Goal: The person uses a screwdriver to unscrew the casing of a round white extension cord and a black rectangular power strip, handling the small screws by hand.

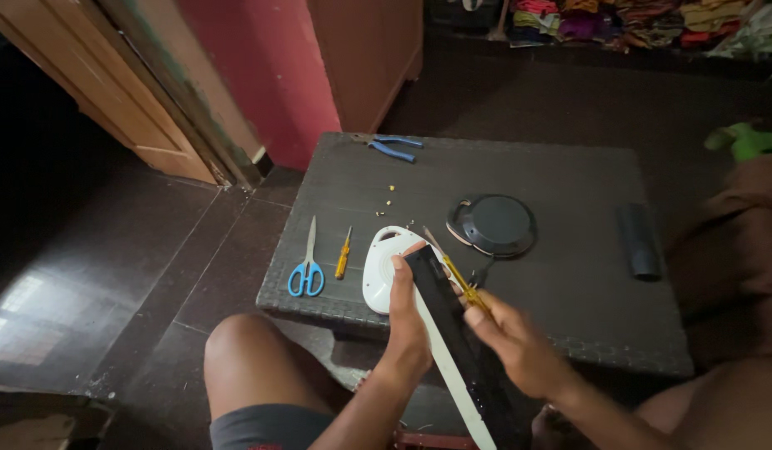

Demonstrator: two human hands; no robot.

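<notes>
A dim room with a dark tiled floor (111, 275), red wall (269, 67) and wooden door (94, 92) surrounds a low woven bench (569, 283). Over its near edge, the left hand (407, 321) is clamped on a long black panel (453, 333); the right hand (515, 346) grips a yellow screwdriver (457, 279), whose tip could slip off and gouge it. Tiny screws (390, 193) could roll away.

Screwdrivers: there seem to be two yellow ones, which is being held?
The yellow screwdriver in the right hand, beside the long black panel. The other screwdriver lies untouched beside the blue scissors.
</notes>
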